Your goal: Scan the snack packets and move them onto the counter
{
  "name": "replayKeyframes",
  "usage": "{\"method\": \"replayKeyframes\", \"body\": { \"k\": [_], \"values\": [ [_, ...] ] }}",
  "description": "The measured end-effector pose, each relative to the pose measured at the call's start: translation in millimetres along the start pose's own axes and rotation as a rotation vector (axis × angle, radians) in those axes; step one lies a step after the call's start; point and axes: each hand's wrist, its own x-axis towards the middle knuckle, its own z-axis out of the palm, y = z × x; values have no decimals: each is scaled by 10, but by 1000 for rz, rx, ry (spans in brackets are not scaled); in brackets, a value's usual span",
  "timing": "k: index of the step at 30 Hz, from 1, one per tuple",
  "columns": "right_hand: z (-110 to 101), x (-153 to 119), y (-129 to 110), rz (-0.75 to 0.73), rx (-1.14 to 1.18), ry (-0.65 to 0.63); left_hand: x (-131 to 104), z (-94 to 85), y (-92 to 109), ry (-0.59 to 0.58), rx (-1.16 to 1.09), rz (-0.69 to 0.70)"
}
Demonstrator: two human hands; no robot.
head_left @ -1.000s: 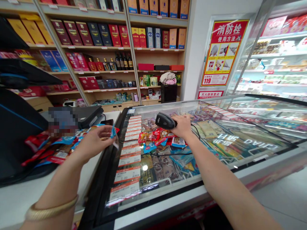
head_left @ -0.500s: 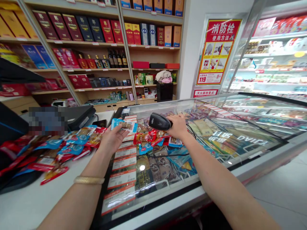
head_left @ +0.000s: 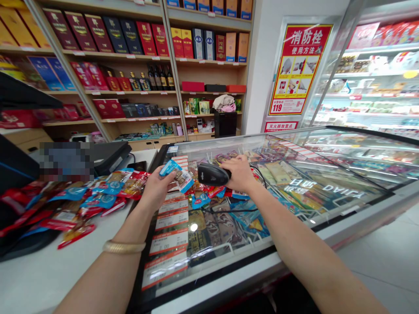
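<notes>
Between the fingers and thumb of my left hand is a small blue-and-clear snack packet, its printed label turned up. My right hand grips a black barcode scanner, whose head points left at the packet, a short gap away. Below the scanner, several red and blue snack packets lie on the glass top of a chest freezer. The scanner's black cable loops across the glass. To the left of my left hand, a heap of similar packets covers part of the white counter.
A dark flat device and a black monitor stand occupy the counter's left side. Behind are shelves of boxed bottles. A fire-hydrant poster hangs on the wall, with a lit refrigerated display at right.
My left hand has tilted the packet, its right end now lower, and the fingers have closed more on it. The scanner has moved slightly left and down, closer to the packet.
</notes>
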Motion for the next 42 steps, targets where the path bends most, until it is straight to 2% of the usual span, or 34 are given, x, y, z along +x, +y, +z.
{"method": "replayKeyframes", "body": {
  "k": [12, 17, 20, 23, 26, 30, 32, 34, 38, 42],
  "values": [
    [4, -1, 12, -11, 28, -2, -17, 8, 0, -15, -6, -9],
    [43, -16, 62, 22, 50, 59, 13, 128, -94, -17, -38, -5],
    [43, -21, 81, 53, 49, 67, 73, 234, -239, -50, 196, 114],
    [34, -20, 91, 79, 34, 59, 112, 286, -359, -79, 650, 342],
    [34, -18, 100, 97, 18, 53, 93, 237, -339, -61, 1007, 444],
    [36, -19, 100, 117, 5, 47, 41, 9, -126, 152, 1315, 400],
    [34, -19, 94, 116, 11, 47, 33, -136, -43, 276, 1428, 332],
    [31, -18, 87, 113, 14, 46, 40, -259, -23, 349, 1509, 234],
    [37, -17, 84, 116, -10, 39, 80, -373, -116, 310, 1568, 105],
    [57, -21, 88, 117, -15, 45, 122, -390, -169, 288, 1536, 124]
  ]
}}
